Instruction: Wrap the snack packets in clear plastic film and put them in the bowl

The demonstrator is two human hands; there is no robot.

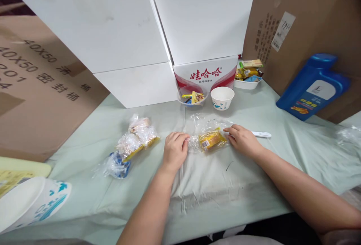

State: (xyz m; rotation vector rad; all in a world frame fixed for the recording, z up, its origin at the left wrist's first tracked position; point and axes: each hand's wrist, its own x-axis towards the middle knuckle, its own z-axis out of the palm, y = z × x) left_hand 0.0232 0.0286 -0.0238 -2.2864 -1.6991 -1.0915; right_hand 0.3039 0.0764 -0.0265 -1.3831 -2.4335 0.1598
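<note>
A clear plastic bag point(203, 124) lies on the pale green tablecloth with a yellow wrapped snack point(211, 140) inside it. My left hand point(175, 150) pinches the bag's left edge. At the bag's right edge my right hand point(243, 139) grips the plastic beside the snack. Both hands rest on the table, the bag stretched between them.
Several filled clear bags point(132, 143) lie left of my hands. A clear bowl of snacks point(193, 96), a white paper cup point(222, 97) and a white tray of snacks point(248, 74) stand behind. A white pen-like tool point(261, 134), a blue jug point(313, 87), cardboard and white boards surround.
</note>
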